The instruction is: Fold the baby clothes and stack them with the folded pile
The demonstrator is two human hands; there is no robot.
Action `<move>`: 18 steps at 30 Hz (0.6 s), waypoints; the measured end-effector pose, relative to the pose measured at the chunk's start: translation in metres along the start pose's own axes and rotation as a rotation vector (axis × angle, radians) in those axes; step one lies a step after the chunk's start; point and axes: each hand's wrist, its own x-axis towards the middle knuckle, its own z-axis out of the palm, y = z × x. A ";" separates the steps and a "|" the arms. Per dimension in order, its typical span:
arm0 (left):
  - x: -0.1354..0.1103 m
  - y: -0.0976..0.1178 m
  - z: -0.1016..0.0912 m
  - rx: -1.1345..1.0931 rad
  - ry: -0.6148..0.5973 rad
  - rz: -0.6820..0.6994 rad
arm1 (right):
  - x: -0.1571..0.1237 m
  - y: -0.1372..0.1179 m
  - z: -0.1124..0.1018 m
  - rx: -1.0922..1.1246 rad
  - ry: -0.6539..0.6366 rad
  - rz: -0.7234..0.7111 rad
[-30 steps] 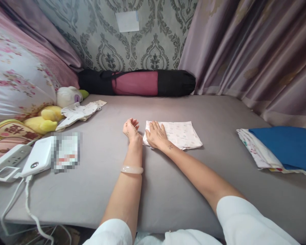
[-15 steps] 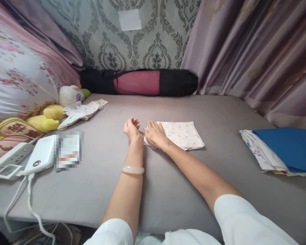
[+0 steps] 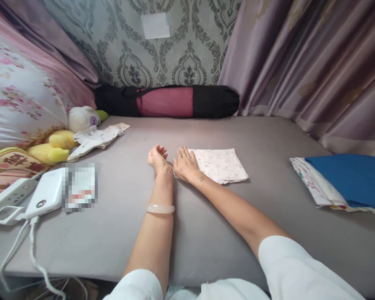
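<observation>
If it drags sideways, the right hand (image 3: 184,164) could rumple the folded pale printed cloth (image 3: 219,166), which lies at its 3 o'clock on the grey fitted sheet (image 3: 118,225). That hand lies flat, fingers spread, gripping nothing; the empty left hand (image 3: 158,159) rests at 9 o'clock, fingers loosely curled.

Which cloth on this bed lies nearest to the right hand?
The folded pale printed cloth: the right hand touches its left edge, while the crumpled white garment and blue cloth lie farther away.
</observation>
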 end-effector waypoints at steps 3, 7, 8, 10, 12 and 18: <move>0.004 -0.001 -0.002 0.007 -0.004 0.008 | -0.013 -0.005 0.000 -0.012 -0.024 -0.054; 0.006 -0.001 -0.003 0.023 -0.008 0.008 | -0.023 -0.009 0.002 -0.018 -0.041 -0.064; 0.005 -0.001 -0.003 0.032 -0.011 0.007 | -0.023 -0.010 0.002 -0.014 -0.039 -0.063; 0.003 -0.001 -0.002 0.038 -0.014 -0.001 | -0.021 -0.008 -0.001 0.017 -0.054 -0.065; 0.000 0.000 -0.001 0.035 -0.021 -0.006 | -0.019 -0.004 -0.006 0.068 -0.075 -0.067; -0.006 -0.001 0.002 0.062 -0.065 -0.020 | -0.018 0.027 -0.017 0.020 0.005 0.037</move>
